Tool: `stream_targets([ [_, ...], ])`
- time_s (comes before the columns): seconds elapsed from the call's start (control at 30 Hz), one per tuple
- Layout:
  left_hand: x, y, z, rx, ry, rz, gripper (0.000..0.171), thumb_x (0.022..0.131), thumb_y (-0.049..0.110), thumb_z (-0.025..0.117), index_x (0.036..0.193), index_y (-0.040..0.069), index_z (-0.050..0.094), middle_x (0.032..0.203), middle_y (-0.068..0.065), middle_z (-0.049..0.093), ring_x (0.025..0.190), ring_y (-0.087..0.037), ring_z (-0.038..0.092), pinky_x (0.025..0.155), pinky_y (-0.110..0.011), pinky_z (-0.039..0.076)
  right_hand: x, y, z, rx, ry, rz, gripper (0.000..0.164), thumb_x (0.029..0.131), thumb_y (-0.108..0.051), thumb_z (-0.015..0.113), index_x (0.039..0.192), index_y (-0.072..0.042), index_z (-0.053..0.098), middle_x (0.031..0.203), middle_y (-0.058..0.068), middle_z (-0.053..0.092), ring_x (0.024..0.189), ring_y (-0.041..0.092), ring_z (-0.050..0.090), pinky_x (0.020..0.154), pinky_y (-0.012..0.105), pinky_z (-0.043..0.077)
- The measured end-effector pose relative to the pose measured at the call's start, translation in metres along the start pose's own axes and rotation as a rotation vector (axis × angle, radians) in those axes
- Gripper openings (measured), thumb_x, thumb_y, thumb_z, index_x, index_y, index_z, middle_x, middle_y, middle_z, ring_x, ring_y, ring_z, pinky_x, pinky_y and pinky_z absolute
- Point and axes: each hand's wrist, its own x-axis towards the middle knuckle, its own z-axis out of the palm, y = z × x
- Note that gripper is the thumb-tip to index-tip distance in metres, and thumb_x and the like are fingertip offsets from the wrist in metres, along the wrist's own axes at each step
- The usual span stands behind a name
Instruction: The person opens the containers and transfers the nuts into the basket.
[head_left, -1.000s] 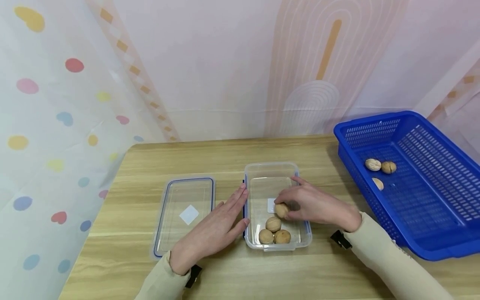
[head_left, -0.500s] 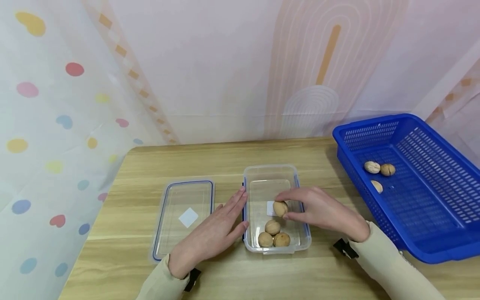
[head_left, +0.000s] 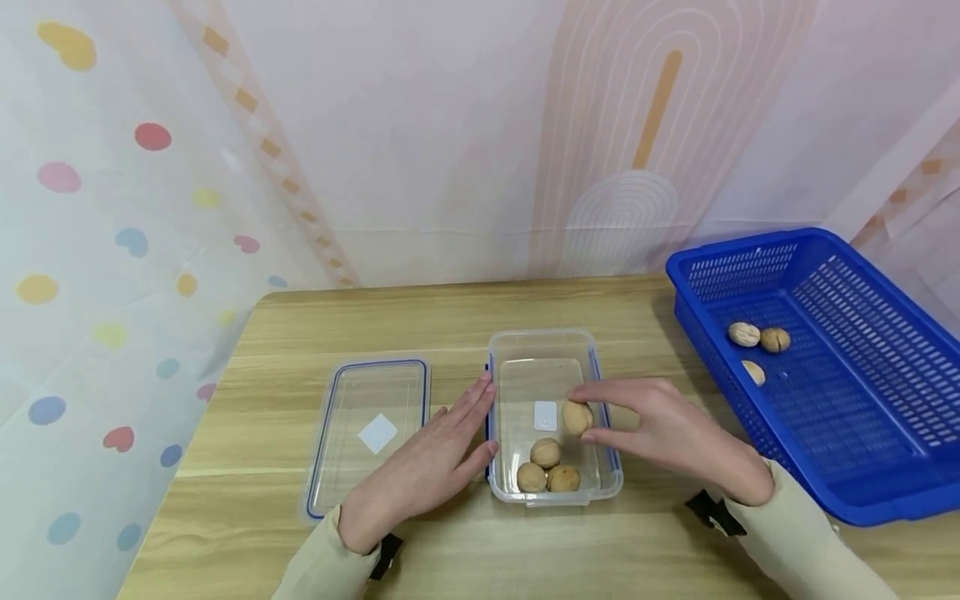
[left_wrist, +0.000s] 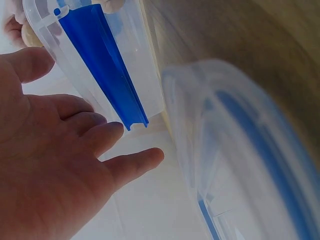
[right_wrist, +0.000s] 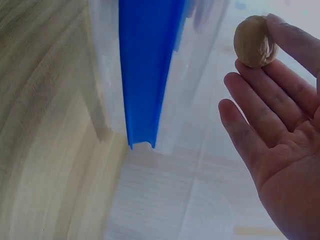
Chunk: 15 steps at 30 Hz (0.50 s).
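Note:
Thumb and fingertips of my right hand (head_left: pixel 671 425) pinch a walnut (head_left: pixel 577 418) over the right part of a clear plastic box (head_left: pixel 542 335). In the right wrist view this walnut (right_wrist: pixel 254 42) is held above the box's blue side clip (right_wrist: pixel 147 65). Three more walnuts, including a front-left walnut (head_left: pixel 532 477), lie together at the box's near end. My left hand (head_left: pixel 427 462) has its fingers extended along the box's left side. The left wrist view shows those fingers beside the blue clip (left_wrist: pixel 102 60) there.
A clear lid (head_left: pixel 341 475) with a blue seal lies left of the box, partly behind my left hand. On the right stands a blue mesh basket (head_left: pixel 847 400) with a pale walnut (head_left: pixel 744 334), a browner walnut (head_left: pixel 775 339) and a pale piece (head_left: pixel 753 372). A curtain rises behind the table.
My right hand has drawn to the right with the walnut between its fingertips, uncovering the white square in the box. My left hand stays at the box's left side.

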Motion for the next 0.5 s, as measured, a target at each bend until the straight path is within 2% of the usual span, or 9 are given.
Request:
stream_targets([
  [0.13,0.001,0.0,0.0,0.004,0.002,0.0,0.071,0.111,0.042,0.045,0.165,0.006,0.018,0.172,-0.005,0.007,0.156,-0.02,0.017,0.12,-0.057,0.028,-0.007,-0.001,-0.007,-0.008,0.059,-0.044,0.039,0.088,-0.025,0.084,0.122,-0.008,0.076,0.119,0.003,0.076,0.107,0.024,0.073,0.089,0.039,0.06],
  [0.27,0.0,-0.001,0.0,0.0,-0.002,-0.005,0.071,0.11,0.042,0.045,0.165,0.006,0.017,0.172,-0.004,0.007,0.156,-0.02,0.017,0.121,-0.057,0.027,-0.013,-0.003,-0.015,-0.014,0.103,-0.059,0.039,0.096,-0.038,0.075,0.123,-0.009,0.076,0.119,0.002,0.076,0.106,0.024,0.074,0.096,0.023,0.054],
  [0.37,0.0,-0.001,0.001,0.002,-0.002,-0.007,0.071,0.11,0.043,0.045,0.165,0.007,0.017,0.172,-0.003,0.007,0.156,-0.02,0.017,0.121,-0.057,0.028,-0.018,-0.005,-0.022,-0.021,0.128,-0.048,0.039,0.093,-0.032,0.079,0.124,-0.01,0.076,0.12,0.002,0.076,0.107,0.023,0.074,0.099,0.014,0.048],
  [0.5,0.0,-0.001,0.001,0.008,0.012,0.001,0.07,0.11,0.041,0.045,0.165,0.005,0.019,0.173,-0.006,0.01,0.156,-0.021,0.019,0.12,-0.058,0.029,-0.024,-0.008,-0.03,-0.009,0.151,-0.032,0.042,0.086,-0.022,0.086,0.125,-0.01,0.075,0.122,0.0,0.075,0.11,0.019,0.072,0.099,0.014,0.048],
])
